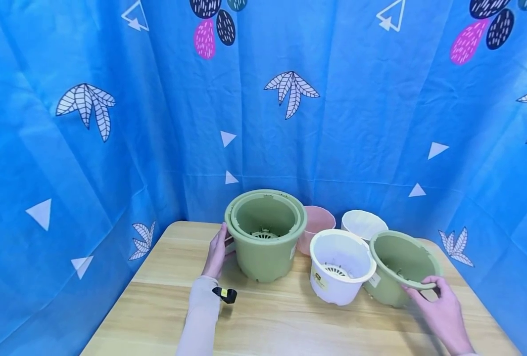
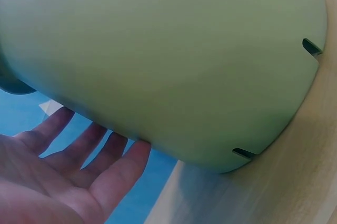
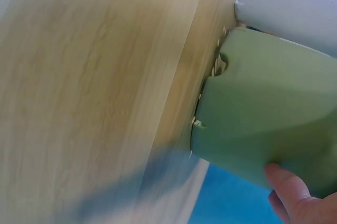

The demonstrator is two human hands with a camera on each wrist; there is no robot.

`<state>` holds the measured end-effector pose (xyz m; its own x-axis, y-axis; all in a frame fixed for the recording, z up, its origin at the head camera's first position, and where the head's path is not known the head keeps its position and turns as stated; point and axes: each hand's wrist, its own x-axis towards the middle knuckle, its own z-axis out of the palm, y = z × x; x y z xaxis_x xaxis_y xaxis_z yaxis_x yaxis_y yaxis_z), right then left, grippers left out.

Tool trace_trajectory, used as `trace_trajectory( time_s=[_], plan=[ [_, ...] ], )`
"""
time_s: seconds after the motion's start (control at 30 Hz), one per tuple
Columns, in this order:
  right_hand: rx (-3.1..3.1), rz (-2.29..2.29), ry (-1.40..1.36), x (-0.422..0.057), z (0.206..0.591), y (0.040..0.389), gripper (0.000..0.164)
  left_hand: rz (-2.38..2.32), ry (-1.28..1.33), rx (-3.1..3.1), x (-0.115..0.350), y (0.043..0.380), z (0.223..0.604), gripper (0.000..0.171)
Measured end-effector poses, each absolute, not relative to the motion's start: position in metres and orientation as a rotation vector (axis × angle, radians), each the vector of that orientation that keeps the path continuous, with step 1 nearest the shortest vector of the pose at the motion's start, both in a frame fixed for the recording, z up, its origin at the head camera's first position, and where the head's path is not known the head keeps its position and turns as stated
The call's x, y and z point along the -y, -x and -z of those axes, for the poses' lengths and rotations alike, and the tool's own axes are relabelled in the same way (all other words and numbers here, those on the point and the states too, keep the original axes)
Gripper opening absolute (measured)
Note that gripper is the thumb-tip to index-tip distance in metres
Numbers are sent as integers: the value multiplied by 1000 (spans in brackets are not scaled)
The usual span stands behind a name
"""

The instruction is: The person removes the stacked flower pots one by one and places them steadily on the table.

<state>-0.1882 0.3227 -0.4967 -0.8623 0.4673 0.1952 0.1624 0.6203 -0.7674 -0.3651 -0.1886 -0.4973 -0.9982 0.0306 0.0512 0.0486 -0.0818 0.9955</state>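
A large green flower pot (image 1: 263, 262) stands at the left with a smaller green flower pot (image 1: 267, 212) nested inside it. My left hand (image 1: 216, 252) lies against its left side below the rim. In the left wrist view the fingertips (image 2: 138, 153) meet the pot's wall, the fingers extended. Farther right, my right hand (image 1: 441, 306) pinches the near right rim of another green flower pot (image 1: 388, 287), thumb outside and fingers over the rim. The right wrist view has the thumb (image 3: 287, 182) on this pot's outer wall.
Between the green pots stands a white flower pot (image 1: 334, 291) with a slotted bottom and a label. Behind are a pink pot (image 1: 318, 220) and another white pot (image 1: 363, 225). All rest on a wooden table (image 1: 156, 306), with a blue patterned curtain (image 1: 357, 99) around it.
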Motion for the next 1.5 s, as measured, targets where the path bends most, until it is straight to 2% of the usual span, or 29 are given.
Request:
trace_trajectory(
  time_s=[0.3, 0.63, 0.73, 0.87, 0.93, 1.23, 1.33, 1.5],
  plan=[
    [2457, -1148, 449, -307, 494, 193, 54, 2262, 223, 2208, 186, 362, 490, 76],
    [2522, -1196, 349, -300, 492, 199, 55, 2291, 325, 2240, 182, 359, 491, 81],
    [2571, -1189, 307, -302, 489, 200, 64, 2288, 362, 2241, 182, 358, 492, 83],
    [2563, -1193, 265, -303, 484, 199, 88, 2271, 397, 2263, 182, 357, 491, 81],
    [2482, -1196, 257, -299, 479, 199, 91, 2264, 393, 2270, 182, 358, 490, 81],
    [2212, -1203, 43, -253, 419, 222, 53, 2297, 362, 2244, 180, 360, 487, 77],
    [2260, -1139, -66, -237, 408, 236, 51, 2310, 345, 2234, 180, 359, 487, 76],
    [2436, -1078, -269, -212, 404, 263, 58, 2286, 343, 2243, 181, 357, 486, 77]
  ],
)
